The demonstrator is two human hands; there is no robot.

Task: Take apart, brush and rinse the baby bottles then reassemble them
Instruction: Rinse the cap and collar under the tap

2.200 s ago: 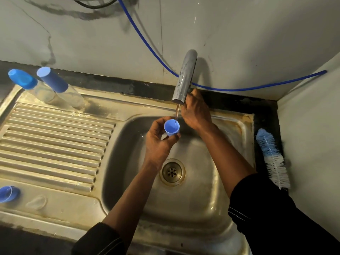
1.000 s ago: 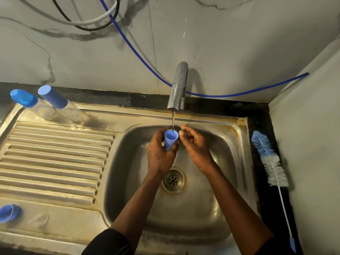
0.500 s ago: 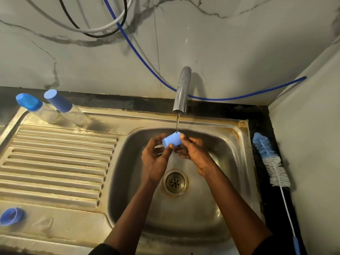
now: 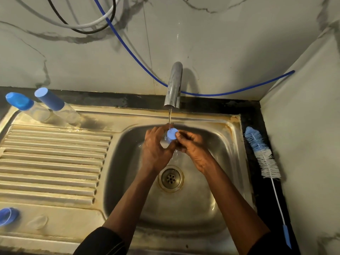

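We have turned the blue cap over under the tap; a second ago its mouth faced up into the stream, now its closed end does. Our left hand and right hand both pinch it, so we judge the outside rinse nearly done.
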